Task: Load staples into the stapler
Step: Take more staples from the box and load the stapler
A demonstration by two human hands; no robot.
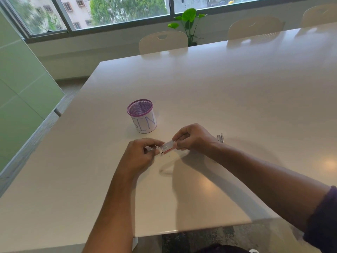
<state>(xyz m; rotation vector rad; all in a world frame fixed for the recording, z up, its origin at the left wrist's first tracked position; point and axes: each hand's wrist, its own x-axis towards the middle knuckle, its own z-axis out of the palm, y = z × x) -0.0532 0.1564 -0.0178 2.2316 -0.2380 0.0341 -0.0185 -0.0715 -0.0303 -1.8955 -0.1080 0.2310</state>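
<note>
Staple box [168,146]: small white box with a red lower edge, held just above the table between the two hands, in front of the mesh cup.
Long axis: runs from lower left to upper right in the head view, the left end lower and nearer the person, the right end farther away.
Open end: the left end points toward the left hand; whether a flap there is open cannot be told.
Left hand [144,154]: fingers curled and pressed together at the box's left end, pinching something small and pale there; what it is cannot be told.
Right hand [193,136]: thumb and fingers pinch the box's right end from above and below.
Stapler [220,137]: only a thin metallic end shows, lying on the table just beyond the right wrist; the rest is hidden by the hand and forearm.
Table [218,92]: wide, pale, glossy top, its near edge below the forearms.
Mesh cup [141,115]: purple mesh cup with a white paper band bearing blue letters, standing upright near the hands, behind and left of the box.
Chairs [163,42]: cream chairs tucked at the table's far edge, well apart from the hands.
Plant [188,21]: green-leaved plant behind the chairs, below the window [116,11].
Obstruction: the right forearm covers most of the stapler; the fingers cover both ends of the box.
</note>
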